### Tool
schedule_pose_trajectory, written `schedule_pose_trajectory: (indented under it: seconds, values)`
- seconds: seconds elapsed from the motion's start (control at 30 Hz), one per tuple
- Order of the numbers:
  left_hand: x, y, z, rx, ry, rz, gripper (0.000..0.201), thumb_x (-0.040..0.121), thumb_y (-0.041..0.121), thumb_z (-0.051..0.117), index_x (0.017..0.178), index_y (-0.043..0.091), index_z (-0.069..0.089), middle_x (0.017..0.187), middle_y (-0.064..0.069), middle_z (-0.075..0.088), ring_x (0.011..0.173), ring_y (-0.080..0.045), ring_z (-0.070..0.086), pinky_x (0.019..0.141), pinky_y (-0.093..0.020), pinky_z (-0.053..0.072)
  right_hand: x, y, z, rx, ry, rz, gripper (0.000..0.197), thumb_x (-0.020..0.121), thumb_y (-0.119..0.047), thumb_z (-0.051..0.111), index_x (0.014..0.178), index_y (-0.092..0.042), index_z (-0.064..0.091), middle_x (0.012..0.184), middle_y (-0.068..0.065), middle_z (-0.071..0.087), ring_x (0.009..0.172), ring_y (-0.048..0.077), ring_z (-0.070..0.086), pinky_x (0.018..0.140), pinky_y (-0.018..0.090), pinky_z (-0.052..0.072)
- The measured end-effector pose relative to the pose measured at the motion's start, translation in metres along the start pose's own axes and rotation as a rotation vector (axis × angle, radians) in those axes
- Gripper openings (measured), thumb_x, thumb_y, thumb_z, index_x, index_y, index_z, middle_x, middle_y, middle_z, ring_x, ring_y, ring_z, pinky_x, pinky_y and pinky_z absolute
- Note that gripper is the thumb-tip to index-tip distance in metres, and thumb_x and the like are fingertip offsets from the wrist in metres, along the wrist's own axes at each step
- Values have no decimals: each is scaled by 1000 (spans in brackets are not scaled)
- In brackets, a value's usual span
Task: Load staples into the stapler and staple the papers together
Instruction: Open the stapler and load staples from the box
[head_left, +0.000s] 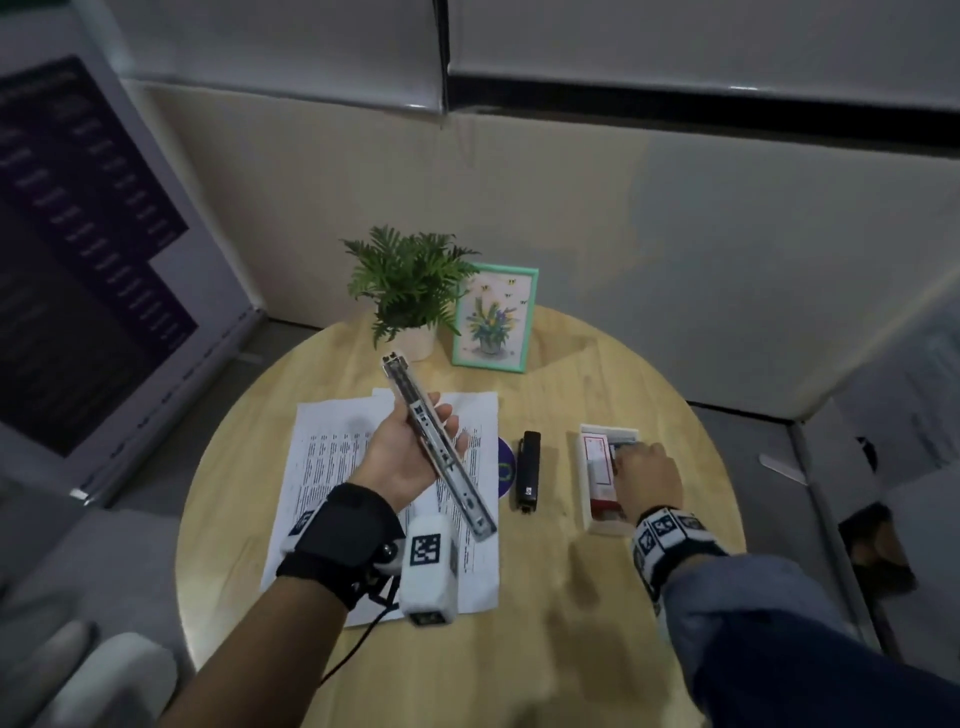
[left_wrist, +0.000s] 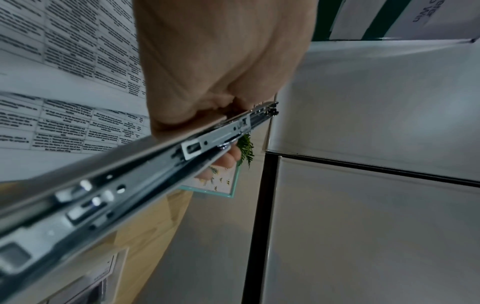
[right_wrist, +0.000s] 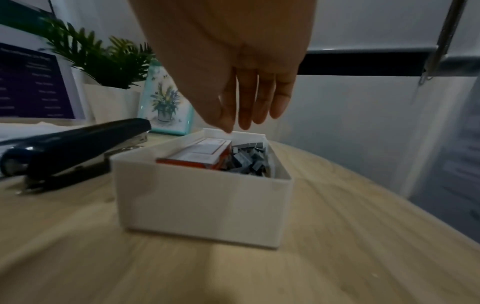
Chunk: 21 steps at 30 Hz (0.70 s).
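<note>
Reaching for staples, a metal rail in my other hand

My left hand (head_left: 402, 451) is up over the papers (head_left: 332, 457), fingers (head_left: 448, 415) curled round a long metal rail (head_left: 439, 451). It looks more like a drawer slide than a stapler part, and I hold it slanted with its open channel facing me, I judge to keep it off the sheets.

The papers lie at the left of the worktop (head_left: 561, 597), spread flat so a corner is easy to reach. The stapler (head_left: 528, 472) lies closed just right of them, untouched, between the papers and the tray (right_wrist: 202, 201). The tray sits toward the right edge and holds a red box (right_wrist: 197, 154) beside loose staples (right_wrist: 246, 160).

My right hand (right_wrist: 233, 67) hangs over the tray's far end, fingers (right_wrist: 259, 102) straight, close together, pointing down, holding nothing; I judge it is about to pick staples. Loading is not yet done
</note>
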<state>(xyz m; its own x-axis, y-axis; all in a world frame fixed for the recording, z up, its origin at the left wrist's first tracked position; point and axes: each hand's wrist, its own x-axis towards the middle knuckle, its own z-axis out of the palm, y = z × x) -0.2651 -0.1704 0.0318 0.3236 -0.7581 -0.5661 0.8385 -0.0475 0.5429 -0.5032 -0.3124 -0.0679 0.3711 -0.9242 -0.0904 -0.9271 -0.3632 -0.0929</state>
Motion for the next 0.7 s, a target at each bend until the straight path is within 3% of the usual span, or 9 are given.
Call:
schedule_pose_trajectory:
  seconds: [0.13, 0.23, 0.37, 0.5, 0.7]
  values:
    - [-1, -3, -4, 7, 18, -8, 38, 100, 44, 32, 88, 12, 50, 74, -1, 49, 65, -16, 47, 69, -31, 44, 22, 1, 11, -111, -105, 0, 28, 90, -6, 41, 113, -7, 58, 121, 12, 60, 114, 30, 51, 90, 37, 43]
    - [-1, -5, -10, 42, 53, -17, 40, 101, 43, 29, 92, 11, 52, 73, -2, 56, 64, -16, 52, 65, -32, 49, 26, 3, 15, -139, -139, -24, 29, 91, -6, 40, 114, -6, 57, 123, 13, 59, 113, 30, 52, 91, 36, 44]
    - [-3, -6, -13, 112, 68, -17, 37, 99, 44, 33, 95, 12, 52, 75, -2, 57, 60, -15, 54, 62, -32, 49, 29, 5, 13, 9, -177, 23, 27, 91, -3, 39, 102, 1, 64, 111, 20, 64, 100, 34, 59, 81, 38, 49]
    - [-9, -6, -11, 191, 16, -27, 35, 96, 47, 38, 89, 14, 49, 76, -4, 56, 60, -16, 52, 62, -31, 48, 24, 7, 6, 86, -186, 87, 23, 90, -4, 44, 100, -3, 65, 103, 19, 66, 96, 34, 62, 73, 34, 47]
    - [-25, -13, -10, 322, -75, -64, 28, 97, 38, 39, 100, 13, 51, 82, -4, 59, 64, -16, 54, 62, -31, 50, 19, 13, 8, 193, -208, 131, 16, 88, -7, 49, 89, -2, 64, 98, 22, 68, 84, 33, 63, 69, 32, 47]
